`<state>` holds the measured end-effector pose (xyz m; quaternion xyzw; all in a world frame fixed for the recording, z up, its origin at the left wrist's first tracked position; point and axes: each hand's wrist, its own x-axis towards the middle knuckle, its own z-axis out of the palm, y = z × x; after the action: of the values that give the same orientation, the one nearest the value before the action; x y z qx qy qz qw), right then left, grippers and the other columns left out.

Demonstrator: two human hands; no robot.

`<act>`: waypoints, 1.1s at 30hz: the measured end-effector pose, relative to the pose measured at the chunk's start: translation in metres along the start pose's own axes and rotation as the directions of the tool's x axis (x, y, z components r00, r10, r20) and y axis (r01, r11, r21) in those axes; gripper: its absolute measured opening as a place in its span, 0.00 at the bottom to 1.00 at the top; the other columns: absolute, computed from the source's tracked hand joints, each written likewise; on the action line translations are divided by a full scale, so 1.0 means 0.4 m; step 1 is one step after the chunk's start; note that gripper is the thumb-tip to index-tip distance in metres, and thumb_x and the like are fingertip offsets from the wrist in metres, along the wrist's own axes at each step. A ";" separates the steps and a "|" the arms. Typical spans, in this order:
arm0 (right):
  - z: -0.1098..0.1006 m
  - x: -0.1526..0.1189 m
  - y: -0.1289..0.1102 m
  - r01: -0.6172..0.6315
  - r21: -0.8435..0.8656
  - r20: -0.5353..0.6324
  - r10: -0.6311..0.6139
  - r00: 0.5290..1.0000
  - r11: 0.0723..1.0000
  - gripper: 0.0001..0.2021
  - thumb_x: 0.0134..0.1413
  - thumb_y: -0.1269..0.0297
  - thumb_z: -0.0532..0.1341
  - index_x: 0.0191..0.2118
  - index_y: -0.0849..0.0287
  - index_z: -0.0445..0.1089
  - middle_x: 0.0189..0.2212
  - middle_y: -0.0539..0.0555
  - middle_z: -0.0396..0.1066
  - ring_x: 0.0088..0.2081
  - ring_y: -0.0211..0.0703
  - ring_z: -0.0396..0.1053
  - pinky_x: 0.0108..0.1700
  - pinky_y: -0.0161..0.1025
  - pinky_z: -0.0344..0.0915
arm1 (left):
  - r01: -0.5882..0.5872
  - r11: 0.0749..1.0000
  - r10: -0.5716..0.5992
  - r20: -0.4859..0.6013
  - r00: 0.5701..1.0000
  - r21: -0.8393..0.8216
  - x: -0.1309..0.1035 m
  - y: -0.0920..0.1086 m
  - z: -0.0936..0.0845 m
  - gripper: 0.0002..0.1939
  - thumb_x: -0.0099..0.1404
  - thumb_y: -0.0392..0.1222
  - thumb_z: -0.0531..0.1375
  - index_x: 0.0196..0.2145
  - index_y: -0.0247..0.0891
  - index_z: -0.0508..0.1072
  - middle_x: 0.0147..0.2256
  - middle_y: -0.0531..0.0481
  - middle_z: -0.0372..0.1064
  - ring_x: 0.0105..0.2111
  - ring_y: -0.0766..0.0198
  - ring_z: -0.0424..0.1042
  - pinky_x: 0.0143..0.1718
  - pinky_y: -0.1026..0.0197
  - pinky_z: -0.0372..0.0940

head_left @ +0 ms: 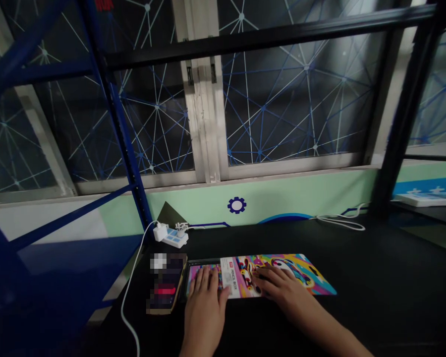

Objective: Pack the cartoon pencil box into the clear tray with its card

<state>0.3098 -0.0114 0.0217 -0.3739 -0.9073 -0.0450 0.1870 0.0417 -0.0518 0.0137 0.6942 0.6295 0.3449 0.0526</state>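
Note:
A colourful pencil box package (228,277) lies flat on the black table, its printed backing card (319,282) stretching out to the right. My left hand (205,307) rests on the left end of the package with its fingers spread and the thumb near the white label. On the card's middle lies my right hand (280,290), fingers bent a little and apart, touching the printed surface. Both hands cover parts of the print, and neither is wrapped round anything.
A phone (166,285), partly pixelated, lies just left of the package. Behind it sits a white power strip (176,238) with a plugged-in charger and a white cable (123,302) running down the left. Another cable (342,221) lies at the back right. Metal shelf posts stand on both sides.

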 end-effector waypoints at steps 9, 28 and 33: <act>-0.067 -0.197 0.219 -0.167 -0.114 -0.166 0.147 0.975 0.979 0.23 0.68 0.65 0.53 0.65 0.41 0.66 0.63 0.50 0.69 0.63 0.55 0.67 0.62 0.57 0.63 | -0.036 0.983 0.008 0.155 0.988 0.182 0.036 0.020 -0.035 0.29 0.72 0.56 0.53 0.63 0.36 0.70 0.65 0.36 0.63 0.66 0.40 0.61 0.66 0.41 0.57; -0.144 -0.238 0.071 -0.035 -0.452 -0.375 -0.155 0.914 0.891 0.26 0.71 0.63 0.50 0.71 0.44 0.55 0.60 0.48 0.73 0.56 0.50 0.74 0.51 0.45 0.68 | -0.087 0.971 0.044 0.192 0.980 0.225 0.143 0.028 -0.062 0.27 0.76 0.50 0.45 0.44 0.39 0.83 0.46 0.41 0.78 0.50 0.53 0.73 0.55 0.55 0.61; -0.056 -0.147 -0.131 0.329 -0.397 -0.191 -0.427 0.884 0.857 0.20 0.71 0.55 0.54 0.64 0.50 0.67 0.56 0.45 0.76 0.50 0.42 0.78 0.43 0.35 0.71 | -0.093 0.961 0.038 0.208 0.977 0.260 0.151 0.040 -0.075 0.28 0.76 0.53 0.46 0.43 0.39 0.83 0.43 0.41 0.77 0.48 0.52 0.73 0.53 0.53 0.62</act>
<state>0.3185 -0.0928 0.0234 -0.2043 -0.9057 -0.2941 0.2269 0.0367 -0.0110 0.0694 0.7468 0.6384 0.1862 0.0103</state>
